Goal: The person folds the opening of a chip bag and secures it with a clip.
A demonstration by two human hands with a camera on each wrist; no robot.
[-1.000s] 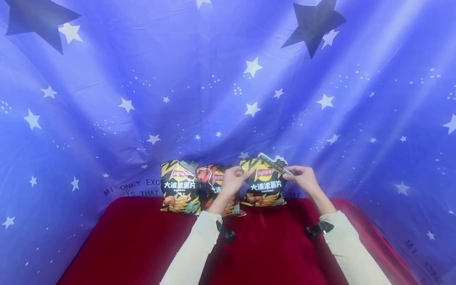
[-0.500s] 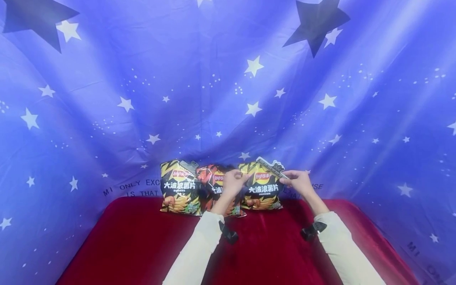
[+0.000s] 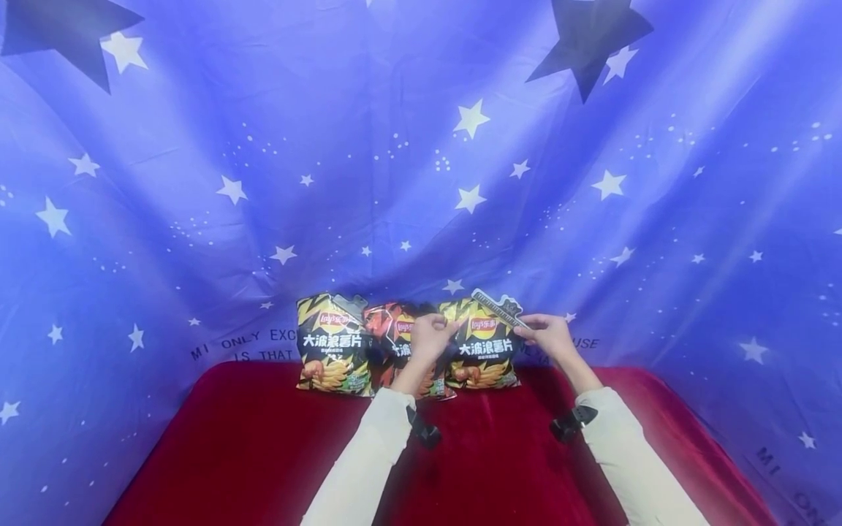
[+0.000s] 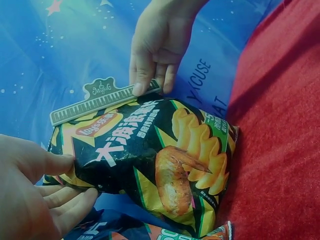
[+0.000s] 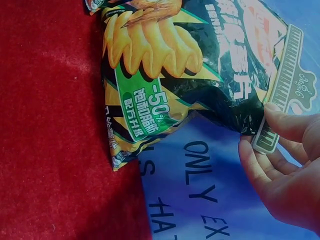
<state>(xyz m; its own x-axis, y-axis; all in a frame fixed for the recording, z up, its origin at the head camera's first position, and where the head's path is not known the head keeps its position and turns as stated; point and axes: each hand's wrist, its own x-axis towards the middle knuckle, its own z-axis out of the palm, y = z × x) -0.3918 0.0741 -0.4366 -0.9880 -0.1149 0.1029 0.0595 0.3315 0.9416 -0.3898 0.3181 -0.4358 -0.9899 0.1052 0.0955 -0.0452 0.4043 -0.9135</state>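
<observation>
A yellow-and-black bag of potato chips [image 3: 485, 358] stands at the right end of a row of bags. Across its upper right corner sits a slanted clip [image 4: 105, 102] with a piano-key pattern and a scalloped top. My left hand [image 3: 430, 340] pinches the bag's left side, thumb in front, as the left wrist view shows. With thumb and fingers, my right hand [image 5: 290, 160] pinches the lower end of the clip at the bag's right edge. The bag's bottom is at the cloth; whether it bears on it, I cannot tell.
A red bag of chips [image 3: 388, 321] stands in the middle, partly behind my left hand. Left of it is another yellow-and-black bag [image 3: 332, 343] with a grey clip [image 3: 351, 303] on its corner. Red cloth [image 3: 263, 453] covers the table; a blue starry curtain [image 3: 368, 146] hangs behind.
The right-hand bag and its clip have come slightly left and down, my right hand moving with them. My left hand keeps its pinch and has barely moved.
</observation>
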